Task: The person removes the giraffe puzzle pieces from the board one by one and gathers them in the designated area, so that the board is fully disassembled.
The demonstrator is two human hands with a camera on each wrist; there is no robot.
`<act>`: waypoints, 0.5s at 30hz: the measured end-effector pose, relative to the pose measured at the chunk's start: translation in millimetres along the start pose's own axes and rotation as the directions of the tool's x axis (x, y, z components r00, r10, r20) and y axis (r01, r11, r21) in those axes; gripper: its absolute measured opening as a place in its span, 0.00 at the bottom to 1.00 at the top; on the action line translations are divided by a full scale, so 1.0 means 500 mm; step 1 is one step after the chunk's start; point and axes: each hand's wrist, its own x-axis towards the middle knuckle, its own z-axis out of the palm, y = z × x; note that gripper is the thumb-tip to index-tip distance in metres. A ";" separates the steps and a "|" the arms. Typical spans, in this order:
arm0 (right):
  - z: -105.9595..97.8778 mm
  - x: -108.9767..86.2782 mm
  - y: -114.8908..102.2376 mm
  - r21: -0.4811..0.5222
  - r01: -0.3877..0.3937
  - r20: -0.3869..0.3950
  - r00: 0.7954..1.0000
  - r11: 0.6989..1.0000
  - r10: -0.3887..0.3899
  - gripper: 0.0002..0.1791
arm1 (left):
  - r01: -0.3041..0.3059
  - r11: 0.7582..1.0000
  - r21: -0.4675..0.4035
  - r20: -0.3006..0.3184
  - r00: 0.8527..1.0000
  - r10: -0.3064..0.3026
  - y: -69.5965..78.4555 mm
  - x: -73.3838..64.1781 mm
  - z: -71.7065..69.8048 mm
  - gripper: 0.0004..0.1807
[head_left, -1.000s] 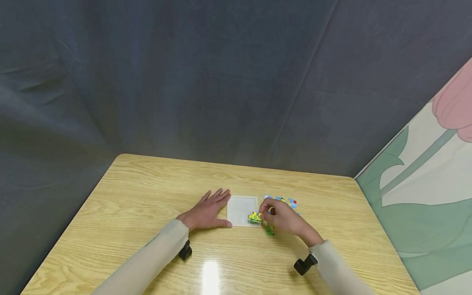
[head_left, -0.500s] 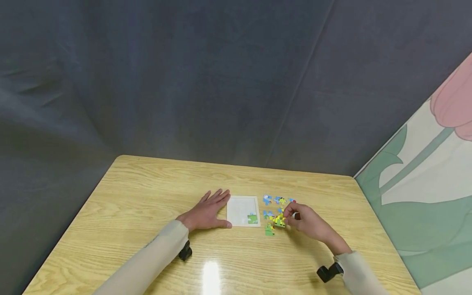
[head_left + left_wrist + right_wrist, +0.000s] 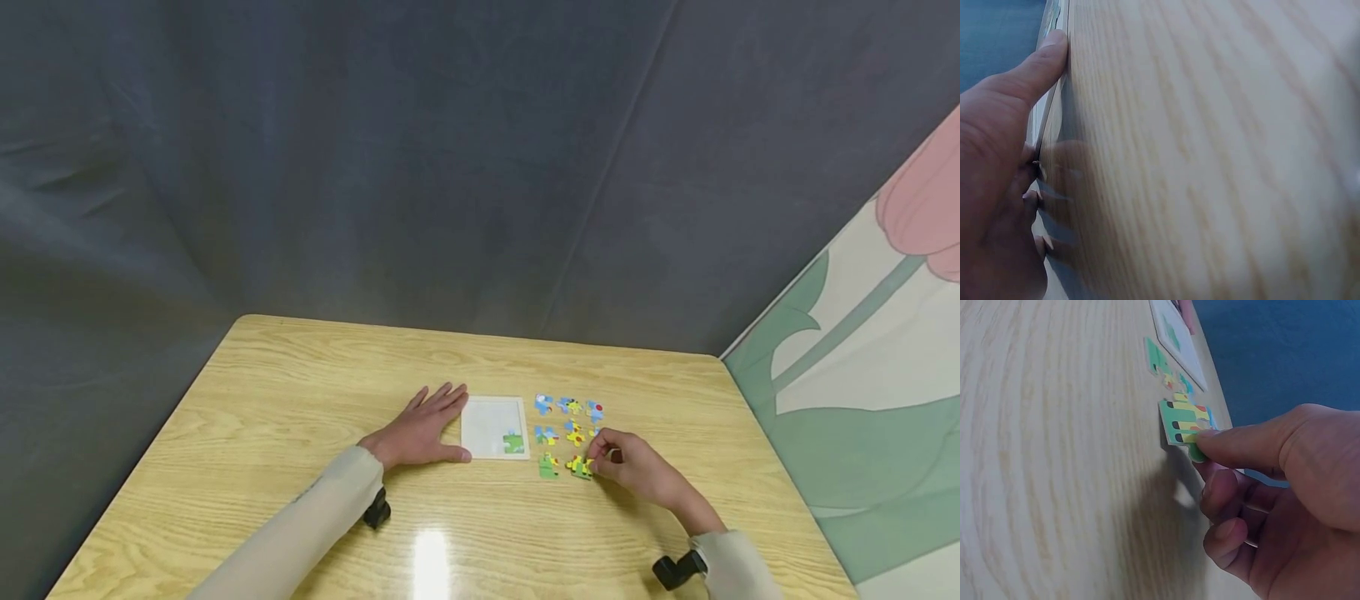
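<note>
My right hand (image 3: 641,475) pinches a green and yellow jigsaw puzzle piece (image 3: 579,467) between thumb and finger, at the front of the loose pieces. In the right wrist view this puzzle piece (image 3: 1179,424) is tilted, one edge at or just above the table; exact contact is unclear. My left hand (image 3: 422,429) lies with fingers spread along the left edge of a white puzzle tray (image 3: 483,423). Its thumb (image 3: 1054,50) touches the tray's edge in the left wrist view. A green puzzle piece (image 3: 513,443) sits in the tray's front right corner.
Several loose pieces lie in rough rows right of the tray, among them a blue piece (image 3: 543,404), a yellow piece (image 3: 574,433) and a green piece (image 3: 548,466). A dark curtain (image 3: 480,167) hangs behind the wooden table (image 3: 337,358).
My right hand has carried the green and yellow puzzle piece from over the tray to the right and toward the front of the loose pieces. The left hand has stayed put.
</note>
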 end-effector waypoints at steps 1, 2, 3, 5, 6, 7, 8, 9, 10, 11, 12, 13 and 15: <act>0.001 0.001 0.001 -0.010 -0.001 -0.006 1.000 1.000 0.001 0.02 | -0.003 1.000 -0.005 -0.002 1.000 0.003 0.000 0.000 -0.001 0.55; 0.002 0.002 0.001 -0.019 -0.002 -0.014 1.000 1.000 0.002 0.01 | -0.007 1.000 -0.008 -0.005 1.000 0.007 0.000 0.000 -0.001 0.55; 0.004 0.003 0.001 -0.027 -0.005 -0.021 1.000 1.000 0.005 0.01 | -0.009 1.000 -0.011 -0.007 1.000 0.009 0.000 0.001 -0.001 0.55; 0.006 0.006 0.002 -0.043 -0.012 -0.036 0.999 0.999 0.011 0.01 | -0.009 1.000 -0.006 -0.002 1.000 0.009 0.000 0.002 -0.001 0.55; 0.007 0.007 0.001 -0.050 -0.016 -0.043 0.999 0.999 0.014 0.01 | -0.009 1.000 -0.005 -0.002 1.000 0.009 0.000 0.002 -0.001 0.55; 0.008 0.008 0.001 -0.055 -0.021 -0.051 0.999 0.998 0.018 0.02 | -0.009 1.000 -0.004 -0.004 1.000 0.009 -0.001 0.002 -0.001 0.55; 0.009 0.009 0.001 -0.058 -0.027 -0.059 0.998 0.998 0.023 0.02 | -0.010 1.000 -0.004 -0.005 1.000 0.010 -0.001 0.003 -0.001 0.55; 0.010 0.011 0.000 -0.059 -0.034 -0.067 0.997 0.998 0.030 0.02 | -0.010 1.000 -0.004 -0.005 1.000 0.010 -0.001 0.003 0.000 0.55; 0.010 0.012 0.000 -0.063 -0.041 -0.075 0.997 0.997 0.036 0.02 | -0.009 1.000 -0.003 -0.005 1.000 0.009 -0.001 0.003 0.000 0.55; 0.010 0.013 -0.001 -0.062 -0.047 -0.084 0.996 0.997 0.041 0.02 | -0.009 1.000 -0.003 -0.005 1.000 0.009 -0.001 0.003 0.000 0.55; 0.010 0.014 -0.002 -0.056 -0.053 -0.093 0.995 0.997 0.047 0.02 | -0.009 1.000 -0.005 -0.007 1.000 0.009 -0.001 0.003 0.000 0.55; 0.009 0.014 -0.003 -0.051 -0.059 -0.100 0.994 0.997 0.053 0.02 | -0.008 1.000 -0.007 -0.007 1.000 0.008 -0.002 0.003 0.000 0.55; 0.007 0.017 -0.006 -0.043 -0.056 -0.113 0.992 0.997 0.051 0.02 | -0.005 1.000 -0.007 -0.004 1.000 0.005 -0.001 0.002 0.000 0.55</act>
